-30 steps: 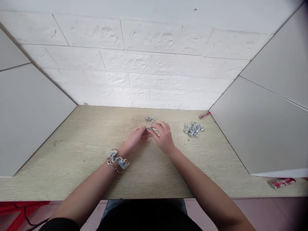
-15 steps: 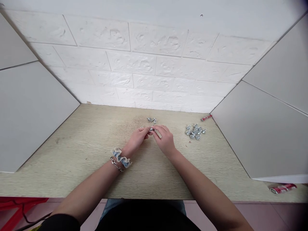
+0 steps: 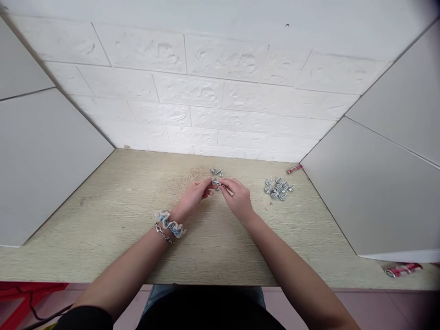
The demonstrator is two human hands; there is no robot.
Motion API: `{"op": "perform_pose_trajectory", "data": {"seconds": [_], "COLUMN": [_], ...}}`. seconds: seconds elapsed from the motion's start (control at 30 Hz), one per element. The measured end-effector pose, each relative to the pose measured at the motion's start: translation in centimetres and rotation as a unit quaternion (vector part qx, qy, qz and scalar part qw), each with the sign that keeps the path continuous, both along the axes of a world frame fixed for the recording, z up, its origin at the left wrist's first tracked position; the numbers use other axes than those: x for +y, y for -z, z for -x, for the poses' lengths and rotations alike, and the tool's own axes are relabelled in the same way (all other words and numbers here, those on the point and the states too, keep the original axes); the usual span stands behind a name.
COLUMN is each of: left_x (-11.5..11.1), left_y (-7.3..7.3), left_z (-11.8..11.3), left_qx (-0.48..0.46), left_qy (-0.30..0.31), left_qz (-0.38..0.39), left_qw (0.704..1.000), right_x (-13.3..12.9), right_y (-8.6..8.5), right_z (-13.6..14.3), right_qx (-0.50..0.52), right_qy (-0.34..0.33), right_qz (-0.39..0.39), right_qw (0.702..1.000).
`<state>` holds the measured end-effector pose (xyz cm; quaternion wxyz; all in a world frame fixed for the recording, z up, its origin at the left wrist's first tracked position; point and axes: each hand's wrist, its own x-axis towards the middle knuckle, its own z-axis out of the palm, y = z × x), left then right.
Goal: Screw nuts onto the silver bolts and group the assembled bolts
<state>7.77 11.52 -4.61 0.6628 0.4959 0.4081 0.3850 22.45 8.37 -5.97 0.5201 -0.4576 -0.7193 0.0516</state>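
A silver bolt with a wide round washer (image 3: 215,182) is held between my two hands near the middle of the table. My right hand (image 3: 238,200) pinches its shank end between thumb and forefinger. My left hand (image 3: 193,198) has its thumb and fingertips closed at the washer's left edge. Just under the bolt shows another small metal piece (image 3: 217,188), partly hidden by the fingers. Behind my hands lie a few loose bolts (image 3: 216,172). To the right sits a pile of several bolts with washers (image 3: 277,188).
The wooden table (image 3: 117,197) meets a white brick-patterned wall (image 3: 206,117), with grey panels on both sides. One red cylinder (image 3: 294,169) rests by the right panel's far corner, another red cylinder (image 3: 403,270) at the front right. Brown specks (image 3: 192,176) are scattered left of the loose bolts.
My hands have drawn slightly apart, the left one moving a little left and the right one a little right. More of the bolt and its washer now shows between them.
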Motion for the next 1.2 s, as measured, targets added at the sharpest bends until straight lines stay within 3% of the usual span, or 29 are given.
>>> {"op": "perform_pose_trajectory", "data": {"seconds": [0.2,0.47,0.7,1.03,1.2], "left_x": [0.1,0.5,0.8,0.8,1.1], "left_y": [0.1,-0.1,0.1,0.5,1.1], "left_z": [0.1,0.3,0.5,0.3,0.3], "left_qx": [-0.037,-0.131,-0.105,-0.101,-0.121], "left_qy": [-0.004,0.008,-0.001,0.014,0.018], "left_qz": [0.067,0.161,0.174,0.178,0.171], "left_qw": [0.997,0.978,0.979,0.979,0.978], "right_x": [0.0,-0.2,-0.1,0.0,0.2], "right_y": [-0.1,-0.4,-0.4,-0.6,-0.4], "right_z": [-0.1,0.0,-0.1,-0.5,-0.4], "right_qx": [-0.014,0.005,-0.012,-0.014,0.037], "right_qy": [0.002,0.005,-0.005,-0.017,-0.019], "right_qz": [0.015,-0.022,-0.039,0.027,0.073], "right_qw": [1.000,1.000,0.999,0.999,0.996]}}
